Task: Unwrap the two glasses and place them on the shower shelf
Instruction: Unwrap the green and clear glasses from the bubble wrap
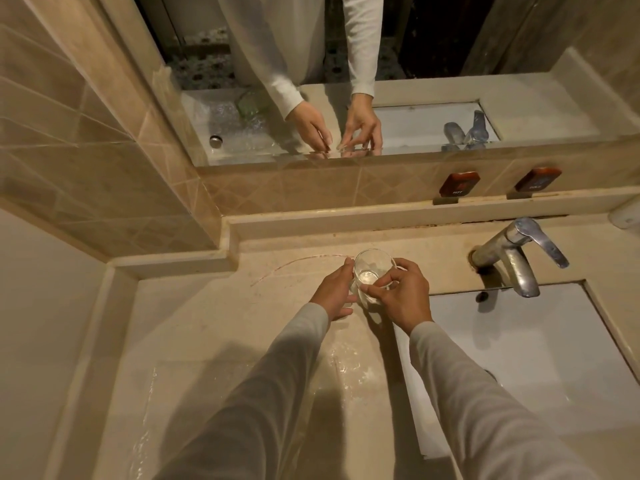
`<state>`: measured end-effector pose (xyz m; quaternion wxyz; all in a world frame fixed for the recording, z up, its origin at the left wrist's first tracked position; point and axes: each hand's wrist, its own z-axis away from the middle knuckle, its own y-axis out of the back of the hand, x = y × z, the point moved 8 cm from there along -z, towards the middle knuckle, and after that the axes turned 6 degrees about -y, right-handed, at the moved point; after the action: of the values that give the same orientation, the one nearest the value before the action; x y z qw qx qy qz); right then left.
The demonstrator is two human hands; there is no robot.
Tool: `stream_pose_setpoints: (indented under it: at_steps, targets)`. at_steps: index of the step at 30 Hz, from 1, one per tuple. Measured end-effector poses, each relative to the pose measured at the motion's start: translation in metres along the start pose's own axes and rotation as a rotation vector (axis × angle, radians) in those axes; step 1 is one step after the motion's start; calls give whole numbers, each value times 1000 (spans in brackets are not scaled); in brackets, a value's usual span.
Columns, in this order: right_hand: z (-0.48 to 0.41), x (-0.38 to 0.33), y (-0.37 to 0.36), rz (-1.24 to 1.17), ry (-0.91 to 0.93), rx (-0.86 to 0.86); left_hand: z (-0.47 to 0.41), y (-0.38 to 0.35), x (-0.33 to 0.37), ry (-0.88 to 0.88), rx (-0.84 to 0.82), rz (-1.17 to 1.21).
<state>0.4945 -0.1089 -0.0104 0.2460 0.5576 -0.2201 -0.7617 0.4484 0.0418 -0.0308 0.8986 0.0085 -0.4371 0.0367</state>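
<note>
A clear glass [372,275] stands upright on the beige surface [207,317], between both hands. The left hand [334,294] cups its left side; the right hand [398,296] pinches its near rim. The faucet [512,254] sits right of the right hand.

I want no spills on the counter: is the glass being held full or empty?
Empty. The glass is clear down to its base, with no liquid line, held between the left hand and right hand.
</note>
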Motion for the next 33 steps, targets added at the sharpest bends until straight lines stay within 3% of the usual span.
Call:
stream_pose_setpoints:
  at_steps: [10, 16, 23, 28, 33]
  targets:
    - [12, -8, 3, 93, 24, -93, 22, 6, 4, -44, 27, -24]
    - [36, -21, 8, 87, 66, -94, 60, 35, -3, -43, 143, 67]
    - [76, -36, 16, 35, 144, -85, 133, 103, -9, -213, 331, 40]
    - [115, -39, 6, -34, 174, -147, 199, 164, -58, -258, 475, -208]
    - [168, -29, -28, -74, 146, -285, 244, 168, -129, -242, 457, -364]
